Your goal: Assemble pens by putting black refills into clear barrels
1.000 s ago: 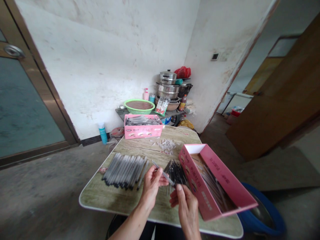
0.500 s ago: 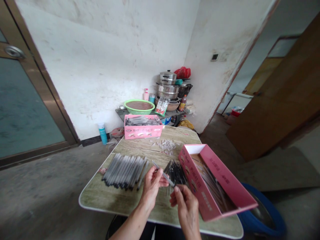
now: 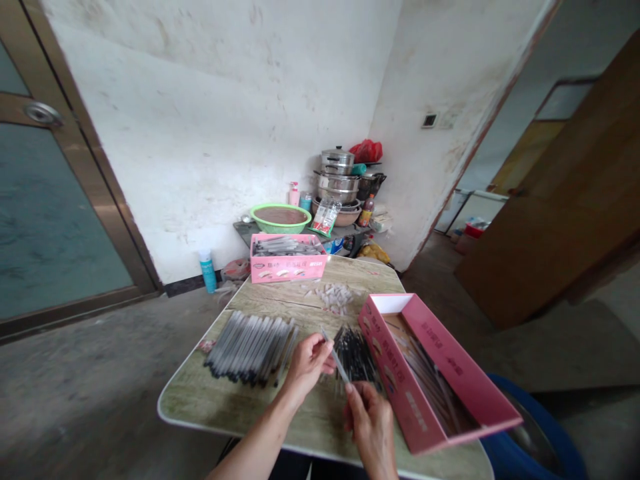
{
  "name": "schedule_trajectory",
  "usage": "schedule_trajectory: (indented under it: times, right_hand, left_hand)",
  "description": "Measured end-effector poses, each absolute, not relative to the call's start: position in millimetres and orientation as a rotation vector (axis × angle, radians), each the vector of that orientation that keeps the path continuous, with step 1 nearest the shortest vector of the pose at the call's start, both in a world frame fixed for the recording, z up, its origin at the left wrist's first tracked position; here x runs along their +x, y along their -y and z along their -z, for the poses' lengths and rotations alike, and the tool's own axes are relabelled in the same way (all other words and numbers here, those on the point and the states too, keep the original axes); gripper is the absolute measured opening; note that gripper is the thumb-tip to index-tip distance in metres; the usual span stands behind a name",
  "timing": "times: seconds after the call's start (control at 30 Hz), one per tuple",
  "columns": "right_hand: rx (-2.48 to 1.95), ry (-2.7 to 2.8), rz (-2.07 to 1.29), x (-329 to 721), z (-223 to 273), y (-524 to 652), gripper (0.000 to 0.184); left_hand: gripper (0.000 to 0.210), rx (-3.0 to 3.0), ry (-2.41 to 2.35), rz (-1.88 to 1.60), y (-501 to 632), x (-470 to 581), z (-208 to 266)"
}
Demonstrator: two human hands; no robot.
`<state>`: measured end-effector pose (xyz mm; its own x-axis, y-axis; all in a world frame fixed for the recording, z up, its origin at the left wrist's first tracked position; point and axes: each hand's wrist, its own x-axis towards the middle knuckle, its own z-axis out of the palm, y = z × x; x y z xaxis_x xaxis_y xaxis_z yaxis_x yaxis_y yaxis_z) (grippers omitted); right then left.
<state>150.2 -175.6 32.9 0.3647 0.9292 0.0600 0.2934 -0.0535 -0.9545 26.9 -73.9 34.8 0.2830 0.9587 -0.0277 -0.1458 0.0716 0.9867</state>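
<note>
Greyish plastic pen tube [image 3: 341,367] is over the near part of the surface [image 3: 200,407], left grip [image 3: 310,365] pinching its upper part, right grip [image 3: 369,415] closed on the lower end. Compared with half a second ago it's tipped steeper, so I'd guess it's still being worked on. Row of similar tubes [image 3: 253,343] lies left, dark thin sticks [image 3: 356,355] just beyond the hands, and that open pink box [image 3: 403,383] kinda crowds the right side

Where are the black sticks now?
In the head view, the black sticks lie on the table, right of the left hand, beside the nearer pink box.
</note>
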Motion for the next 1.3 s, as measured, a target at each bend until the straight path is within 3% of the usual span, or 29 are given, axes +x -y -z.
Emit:
schedule_trajectory:
  times: [0.13,0.23,0.4,0.77,0.93,1.07,1.3]
  right_hand:
    - [-1.585,0.995,-0.753,154.5,-18.7,176.4,0.048]
    - [-1.567,0.936,-0.751,158.0,-12.2,177.8,0.048]
    - [-1.573,0.874,-0.786,170.4,-5.8,179.0,0.049]
    - [-1.548,0.852,-0.748,176.8,-8.7,182.1,0.047]
    - [-1.595,0.910,-0.720,176.6,-21.0,183.3,0.049]
    - [-1.597,0.997,-0.664,169.3,-31.8,187.5,0.049]
    - [-1.598,1.082,-0.654,151.2,-45.4,193.8,0.051]
  left_hand:
    - [0.018,1.742,-1.240,-1.114,16.4,28.0,-24.6]
    - [0.023,2.009,-1.380,-0.977,-19.7,41.6,-23.9]
    - [0.030,2.151,-1.266,-0.882,-50.5,75.9,-16.0]
    - [0.020,2.156,-1.297,-0.873,-47.3,76.9,-8.7]
    - [0.018,1.726,-1.050,-1.064,-12.9,48.3,-23.4]
    - [0.032,1.259,-0.775,-1.114,22.9,17.9,-36.6]
    - [0.032,0.967,-0.715,-1.216,51.2,-9.0,-45.8]
